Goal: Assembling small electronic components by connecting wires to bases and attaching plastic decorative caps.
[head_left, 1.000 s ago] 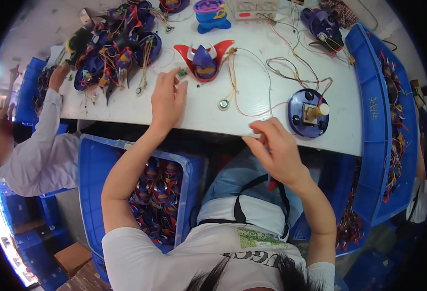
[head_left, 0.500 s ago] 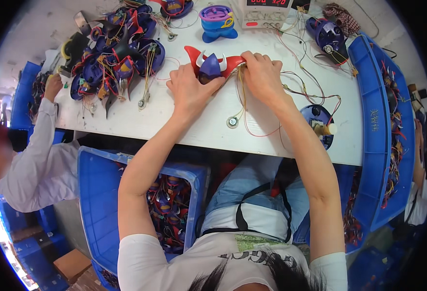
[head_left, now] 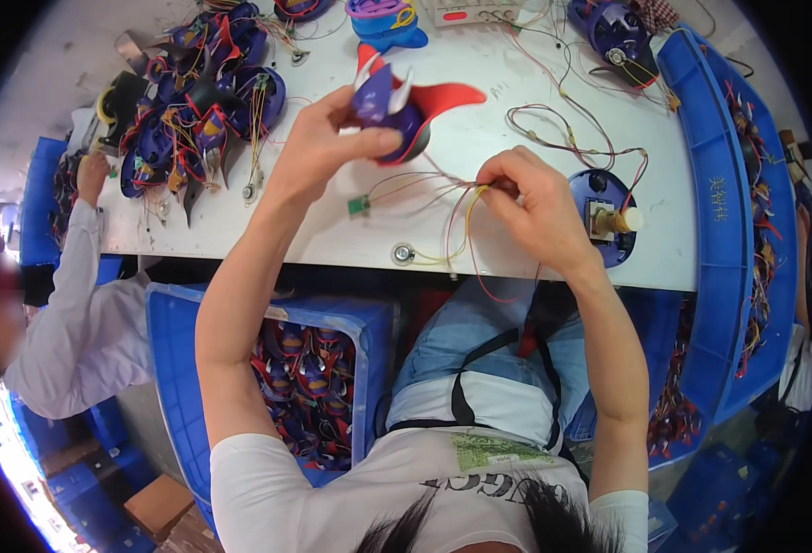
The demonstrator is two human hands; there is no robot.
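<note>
My left hand (head_left: 327,147) grips a purple plastic toy part (head_left: 389,106) with red wings and white horns, lifted over the white table. From this part thin wires (head_left: 447,184) run to my right hand (head_left: 535,198), whose fingertips pinch the bundle. At the wires' ends, a small green circuit board (head_left: 358,205) and a round metal disc (head_left: 403,253) lie near the table's front edge. Beside my right hand rests a round purple shell (head_left: 606,230) holding a cream-coloured knob and a metal piece.
Wired purple and red parts (head_left: 207,111) are heaped at the left. A blue toy (head_left: 385,23) and a power supply (head_left: 475,11) stand at the back. Blue crates (head_left: 705,221) flank me, one (head_left: 369,369) below the table edge. Another person's hand (head_left: 92,175) is at far left.
My left hand has raised and tilted the toy part, moving slightly left. My right hand has come down and nearer, drawing the wires apart from the part. The view has shifted a little.
</note>
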